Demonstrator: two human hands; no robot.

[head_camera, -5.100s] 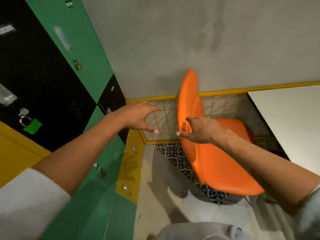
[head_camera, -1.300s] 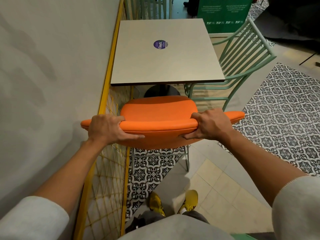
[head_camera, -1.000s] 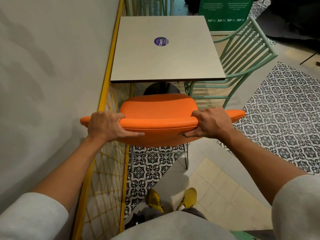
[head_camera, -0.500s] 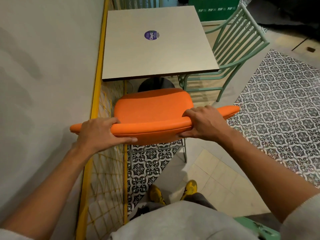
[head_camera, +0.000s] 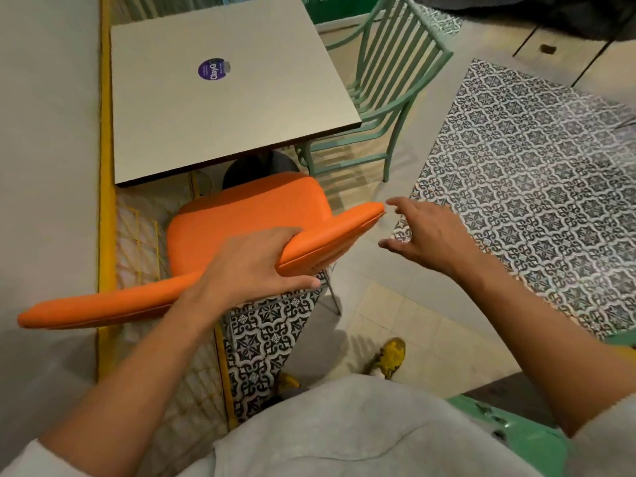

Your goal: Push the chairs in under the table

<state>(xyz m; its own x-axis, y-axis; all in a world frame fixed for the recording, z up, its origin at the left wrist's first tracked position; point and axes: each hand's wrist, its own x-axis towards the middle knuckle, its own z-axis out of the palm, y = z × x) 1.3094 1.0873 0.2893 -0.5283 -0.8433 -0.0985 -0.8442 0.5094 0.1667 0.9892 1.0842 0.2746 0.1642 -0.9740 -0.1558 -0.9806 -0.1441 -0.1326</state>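
Note:
An orange padded chair (head_camera: 247, 215) stands at the near edge of a square grey table (head_camera: 220, 98), its seat partly under the tabletop. My left hand (head_camera: 254, 263) grips the top of the chair's backrest near its middle. My right hand (head_camera: 426, 235) hovers just off the right end of the backrest, fingers spread, holding nothing. A mint-green metal chair (head_camera: 382, 84) stands at the table's right side, its seat tucked under the edge.
A grey wall with a yellow rail (head_camera: 105, 166) runs along the left, close to the orange chair. Patterned black-and-white floor tiles (head_camera: 533, 187) lie to the right. My yellow shoes (head_camera: 390, 359) stand behind the chair. A green object (head_camera: 516, 428) sits at the bottom right.
My right hand has let go of the backrest and opened, moving off to the right. My left hand has shifted to the middle of the backrest. The view has turned rightward.

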